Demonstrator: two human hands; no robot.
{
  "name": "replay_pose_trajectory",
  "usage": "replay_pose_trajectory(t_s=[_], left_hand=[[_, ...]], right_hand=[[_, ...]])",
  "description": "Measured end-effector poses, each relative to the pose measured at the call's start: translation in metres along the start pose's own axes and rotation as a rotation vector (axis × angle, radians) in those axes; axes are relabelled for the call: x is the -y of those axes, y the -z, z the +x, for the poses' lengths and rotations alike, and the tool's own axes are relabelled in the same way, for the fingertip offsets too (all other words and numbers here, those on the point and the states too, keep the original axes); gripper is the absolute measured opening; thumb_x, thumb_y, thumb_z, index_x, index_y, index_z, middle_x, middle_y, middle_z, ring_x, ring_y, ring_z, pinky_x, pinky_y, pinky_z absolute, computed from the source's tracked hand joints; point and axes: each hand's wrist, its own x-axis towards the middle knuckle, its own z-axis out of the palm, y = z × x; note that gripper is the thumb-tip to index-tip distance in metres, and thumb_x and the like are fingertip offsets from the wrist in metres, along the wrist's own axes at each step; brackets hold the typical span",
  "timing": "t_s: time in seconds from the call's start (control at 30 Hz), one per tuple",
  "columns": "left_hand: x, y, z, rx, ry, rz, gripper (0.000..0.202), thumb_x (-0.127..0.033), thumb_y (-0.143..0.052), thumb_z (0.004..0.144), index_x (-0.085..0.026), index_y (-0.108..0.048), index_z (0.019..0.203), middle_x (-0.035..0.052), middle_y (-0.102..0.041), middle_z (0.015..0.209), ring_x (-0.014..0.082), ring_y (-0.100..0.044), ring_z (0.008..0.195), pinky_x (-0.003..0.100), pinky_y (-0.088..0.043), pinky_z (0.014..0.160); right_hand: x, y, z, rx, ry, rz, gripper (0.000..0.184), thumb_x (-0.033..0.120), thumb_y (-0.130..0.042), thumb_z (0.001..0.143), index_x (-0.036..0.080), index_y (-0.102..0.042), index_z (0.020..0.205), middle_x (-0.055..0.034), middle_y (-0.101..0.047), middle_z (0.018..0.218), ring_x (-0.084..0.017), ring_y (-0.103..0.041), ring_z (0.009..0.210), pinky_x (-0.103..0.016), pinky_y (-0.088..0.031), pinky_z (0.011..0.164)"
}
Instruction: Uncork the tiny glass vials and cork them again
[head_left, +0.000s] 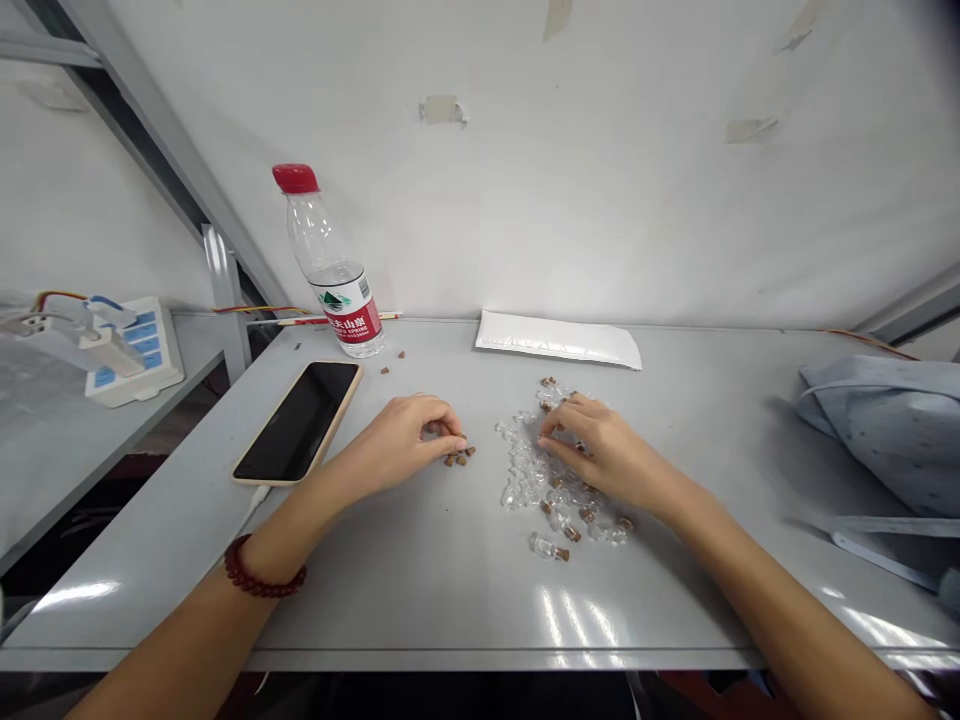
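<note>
My left hand rests on the table with thumb and fingertips closed together at a small heap of brown corks. What sits between those fingertips is too small to make out. Over a spread of tiny clear glass bottles hovers my right hand, its thumb and forefinger pinched at the left side of the pile. Whatever it pinches cannot be made out. Some bottles in the pile carry corks, and one corked bottle lies apart at the near edge. Part of the pile is hidden under the right hand.
A phone with a charging cable lies left of my left hand. Behind it stands a red-capped water bottle. A white padded envelope lies by the wall. Grey-blue fabric is at right, a power strip at far left.
</note>
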Motion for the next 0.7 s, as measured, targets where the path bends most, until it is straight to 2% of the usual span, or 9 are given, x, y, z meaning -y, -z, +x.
replay_pose_trajectory(t_s=[0.07,0.13,0.23,0.3,0.37,0.47,0.6,0.7], left_hand=[[-0.002,0.0,0.0,0.016,-0.015,0.012,0.018,-0.031,-0.059,0.085,-0.021,-0.069,0.072,-0.0001,-0.069,0.074,0.0172,-0.06,0.076,0.028,-0.043,0.066],[-0.004,-0.002,0.0,-0.02,-0.011,0.029,0.024,-0.036,-0.055,0.088,-0.021,-0.069,0.074,0.0008,-0.069,0.077,0.018,-0.059,0.077,0.029,-0.043,0.066],[-0.004,-0.01,0.001,-0.112,-0.033,0.042,0.029,-0.038,-0.049,0.091,-0.02,-0.068,0.078,0.0026,-0.068,0.084,0.0196,-0.057,0.084,0.03,-0.044,0.069],[-0.002,-0.018,0.002,-0.112,-0.104,0.045,0.024,-0.033,-0.049,0.091,-0.02,-0.067,0.082,0.0034,-0.066,0.088,0.0205,-0.054,0.092,0.031,-0.044,0.075],[0.0,-0.026,0.003,-0.076,-0.178,0.047,0.016,-0.028,-0.052,0.089,-0.019,-0.065,0.084,0.0041,-0.064,0.091,0.0206,-0.052,0.095,0.032,-0.044,0.078],[0.003,-0.033,0.003,-0.04,-0.225,0.049,0.011,-0.021,-0.053,0.087,-0.018,-0.062,0.081,0.0041,-0.062,0.088,0.0196,-0.051,0.091,0.03,-0.044,0.074],[0.003,-0.03,0.002,-0.005,-0.232,0.066,0.011,-0.016,-0.05,0.086,-0.017,-0.058,0.078,0.0029,-0.061,0.083,0.0181,-0.051,0.085,0.03,-0.044,0.074],[0.001,-0.026,0.0,0.012,-0.208,0.079,0.012,-0.016,-0.05,0.086,-0.017,-0.057,0.076,0.0021,-0.06,0.079,0.0176,-0.051,0.082,0.029,-0.043,0.071]], right_hand=[[-0.001,0.002,0.001,-0.01,0.032,0.017,0.013,0.022,-0.049,0.092,0.019,-0.059,0.086,-0.0055,-0.063,0.081,-0.02,-0.056,0.083,-0.037,-0.047,0.073],[-0.004,0.005,0.001,-0.073,0.048,0.035,0.015,0.022,-0.047,0.093,0.019,-0.06,0.085,-0.0058,-0.064,0.08,-0.02,-0.057,0.082,-0.036,-0.047,0.072],[-0.011,0.01,0.001,-0.177,-0.01,0.049,0.015,0.024,-0.049,0.092,0.019,-0.061,0.085,-0.0061,-0.065,0.082,-0.02,-0.058,0.081,-0.034,-0.047,0.067],[-0.016,0.014,0.0,-0.193,-0.069,0.033,0.014,0.025,-0.05,0.09,0.019,-0.062,0.085,-0.0063,-0.066,0.084,-0.02,-0.058,0.081,-0.033,-0.046,0.065],[-0.021,0.016,-0.001,-0.184,-0.115,0.006,0.013,0.024,-0.051,0.088,0.019,-0.063,0.086,-0.0066,-0.066,0.088,-0.02,-0.06,0.082,-0.033,-0.046,0.067],[-0.027,0.018,-0.002,-0.128,-0.169,-0.013,0.013,0.019,-0.05,0.086,0.018,-0.063,0.087,-0.0062,-0.066,0.092,-0.019,-0.061,0.081,-0.034,-0.046,0.07],[-0.027,0.022,-0.004,-0.041,-0.206,0.011,0.018,0.013,-0.049,0.082,0.019,-0.065,0.089,-0.0058,-0.066,0.096,-0.018,-0.06,0.081,-0.034,-0.047,0.072],[-0.021,0.028,-0.006,-0.002,-0.189,0.135,0.025,0.009,-0.048,0.078,0.021,-0.066,0.09,-0.0041,-0.065,0.1,-0.017,-0.06,0.085,-0.031,-0.047,0.069]])
